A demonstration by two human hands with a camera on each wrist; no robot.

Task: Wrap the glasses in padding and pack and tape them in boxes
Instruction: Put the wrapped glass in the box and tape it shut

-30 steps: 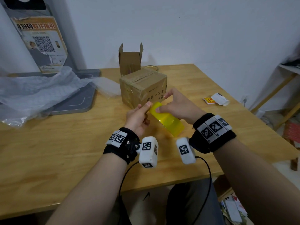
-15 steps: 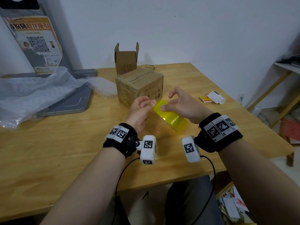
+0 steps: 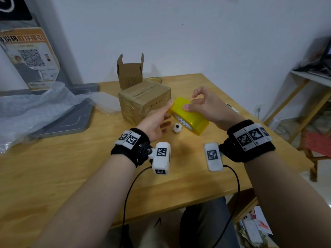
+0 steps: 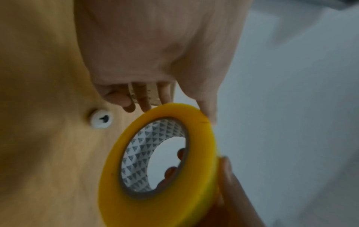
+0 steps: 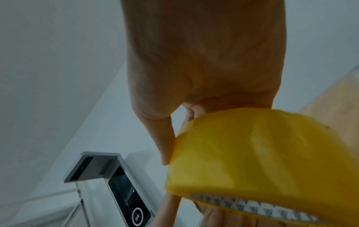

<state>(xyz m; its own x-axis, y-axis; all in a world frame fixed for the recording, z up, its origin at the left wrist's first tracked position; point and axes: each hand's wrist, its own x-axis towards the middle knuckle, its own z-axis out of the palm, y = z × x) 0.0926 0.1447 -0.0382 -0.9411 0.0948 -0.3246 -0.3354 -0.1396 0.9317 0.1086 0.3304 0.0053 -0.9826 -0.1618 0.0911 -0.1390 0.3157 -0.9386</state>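
Note:
Both hands hold a yellow tape roll (image 3: pixel 188 113) just above the table, right beside a taped-shut cardboard box (image 3: pixel 143 102). My left hand (image 3: pixel 157 119) pinches the roll's left rim, thumb on top, fingers underneath. My right hand (image 3: pixel 206 106) grips the roll (image 4: pixel 161 161) with its thumb on the outer face and fingers inside the patterned core. In the right wrist view the thumb lies along the roll (image 5: pixel 252 161). A small open box (image 3: pixel 129 72) stands behind, with a glass (image 3: pixel 154 80) next to it.
Crumpled bubble wrap (image 3: pixel 35 104) lies at the left over a grey tray (image 3: pixel 71 120). A small white round piece (image 3: pixel 177 127) sits on the wooden table (image 3: pixel 71 167) under the roll. A shelf and a chair stand off the table's right edge.
The roll has been raised and tipped, so its patterned core now shows. Both hands moved up and toward the taped box. The small white piece now shows on the table.

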